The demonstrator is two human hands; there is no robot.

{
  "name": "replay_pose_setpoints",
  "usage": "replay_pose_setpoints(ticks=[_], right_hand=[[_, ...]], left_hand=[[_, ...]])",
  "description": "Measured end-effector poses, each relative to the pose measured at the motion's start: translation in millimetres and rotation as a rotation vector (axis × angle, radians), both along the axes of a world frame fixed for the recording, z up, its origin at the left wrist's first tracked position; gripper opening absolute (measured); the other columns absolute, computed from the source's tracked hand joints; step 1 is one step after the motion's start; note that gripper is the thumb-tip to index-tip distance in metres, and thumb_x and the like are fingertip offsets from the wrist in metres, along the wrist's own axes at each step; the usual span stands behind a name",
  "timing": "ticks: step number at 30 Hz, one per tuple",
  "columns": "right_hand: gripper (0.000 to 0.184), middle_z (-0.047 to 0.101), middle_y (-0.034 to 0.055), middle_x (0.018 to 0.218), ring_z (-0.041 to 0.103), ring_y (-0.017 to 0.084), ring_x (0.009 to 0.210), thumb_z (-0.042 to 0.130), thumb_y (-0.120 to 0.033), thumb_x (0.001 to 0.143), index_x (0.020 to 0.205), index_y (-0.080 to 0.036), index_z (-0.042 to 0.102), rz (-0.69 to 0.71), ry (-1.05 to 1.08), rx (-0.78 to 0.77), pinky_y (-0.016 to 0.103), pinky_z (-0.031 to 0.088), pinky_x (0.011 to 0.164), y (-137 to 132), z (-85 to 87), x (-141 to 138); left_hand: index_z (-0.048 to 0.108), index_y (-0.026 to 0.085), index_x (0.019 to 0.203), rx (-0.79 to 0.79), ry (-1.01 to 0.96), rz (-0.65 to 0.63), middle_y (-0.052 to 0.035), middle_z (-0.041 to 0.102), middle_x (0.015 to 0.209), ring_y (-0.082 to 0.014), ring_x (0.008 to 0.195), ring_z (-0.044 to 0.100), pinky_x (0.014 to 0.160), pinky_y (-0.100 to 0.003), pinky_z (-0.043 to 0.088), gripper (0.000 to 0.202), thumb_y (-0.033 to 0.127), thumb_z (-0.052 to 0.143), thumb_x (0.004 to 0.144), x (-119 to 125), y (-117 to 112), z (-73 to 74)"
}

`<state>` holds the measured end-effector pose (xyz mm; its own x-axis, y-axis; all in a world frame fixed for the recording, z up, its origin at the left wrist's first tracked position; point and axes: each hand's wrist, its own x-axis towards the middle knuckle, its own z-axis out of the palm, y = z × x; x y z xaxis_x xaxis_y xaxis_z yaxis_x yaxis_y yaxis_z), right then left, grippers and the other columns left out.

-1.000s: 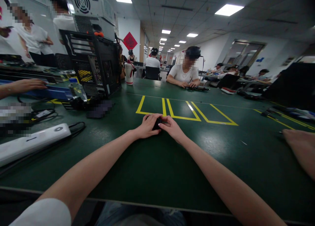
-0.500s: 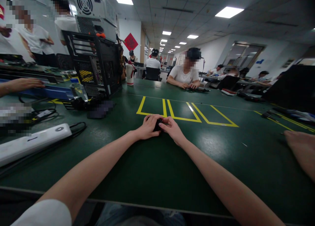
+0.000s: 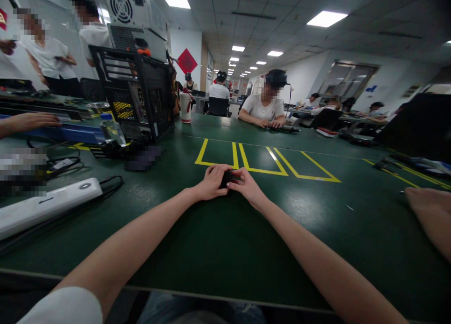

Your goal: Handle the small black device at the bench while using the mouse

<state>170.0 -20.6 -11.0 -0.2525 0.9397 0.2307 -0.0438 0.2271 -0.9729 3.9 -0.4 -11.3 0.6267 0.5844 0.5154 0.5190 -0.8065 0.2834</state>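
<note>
Both my arms stretch out over the green table (image 3: 218, 248). My left hand (image 3: 210, 183) and my right hand (image 3: 246, 185) meet just short of the yellow taped boxes (image 3: 246, 162). Together they are closed round a small black object (image 3: 226, 178), which shows only as a dark patch between the fingers. I cannot tell what the object is. Both hands rest on the table top.
A black open computer case (image 3: 136, 96) with a silver unit on top stands at the back left. A white power strip (image 3: 45, 204) with a black cable lies at the left. Another person's hand (image 3: 30, 122) reaches in from the left, another forearm (image 3: 431, 216) from the right. A person sits across the table (image 3: 264, 108).
My hands have stayed in place, with only slight shifts of the fingers on the small black object. The view has barely moved.
</note>
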Motion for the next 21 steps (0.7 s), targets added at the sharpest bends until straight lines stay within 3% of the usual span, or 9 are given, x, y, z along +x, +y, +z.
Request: replay_pose_setpoints(ticks=[6, 10, 14, 21], right_hand=[[0.027, 0.054, 0.0004, 0.092, 0.055, 0.013, 0.083, 0.062, -0.034, 0.067, 0.086, -0.022, 0.048, -0.088, -0.051, 0.005, 0.034, 0.046, 0.078, -1.1, -1.0, -1.2], [0.032, 0.054, 0.0014, 0.093, 0.054, 0.015, 0.086, 0.064, -0.037, 0.065, 0.089, -0.021, 0.049, -0.114, -0.058, -0.028, 0.035, 0.046, 0.078, 4.6, -5.1, -1.0], [0.033, 0.055, 0.0038, 0.097, 0.054, 0.016, 0.091, 0.063, -0.036, 0.066, 0.092, -0.020, 0.051, -0.085, -0.071, -0.083, 0.037, 0.044, 0.082, 7.3, -5.1, 0.9], [0.038, 0.054, 0.0008, 0.093, 0.054, 0.015, 0.092, 0.069, -0.025, 0.059, 0.090, -0.022, 0.048, -0.033, -0.063, -0.007, 0.037, 0.042, 0.087, -0.2, 0.6, 1.6]], left_hand=[[0.025, 0.020, 0.120, 0.001, 0.007, -0.004, -0.0094, 0.040, 0.121, -0.0226, 0.116, 0.035, 0.100, -0.042, 0.021, 0.057, 0.028, 0.051, 0.070, -0.5, -0.7, 1.2], [0.026, 0.020, 0.120, 0.000, 0.003, 0.007, -0.0095, 0.041, 0.120, -0.0231, 0.117, 0.035, 0.100, -0.043, 0.020, 0.057, 0.027, 0.051, 0.070, -0.5, -1.6, 1.7], [0.026, 0.020, 0.120, -0.005, 0.009, 0.002, -0.0099, 0.040, 0.120, -0.0233, 0.117, 0.035, 0.100, -0.043, 0.020, 0.056, 0.027, 0.050, 0.070, -0.8, -2.3, 2.6], [0.027, 0.021, 0.119, -0.014, 0.002, 0.006, -0.0089, 0.041, 0.119, -0.0230, 0.116, 0.036, 0.100, -0.043, 0.021, 0.055, 0.027, 0.051, 0.070, -0.4, -2.1, 2.2]])
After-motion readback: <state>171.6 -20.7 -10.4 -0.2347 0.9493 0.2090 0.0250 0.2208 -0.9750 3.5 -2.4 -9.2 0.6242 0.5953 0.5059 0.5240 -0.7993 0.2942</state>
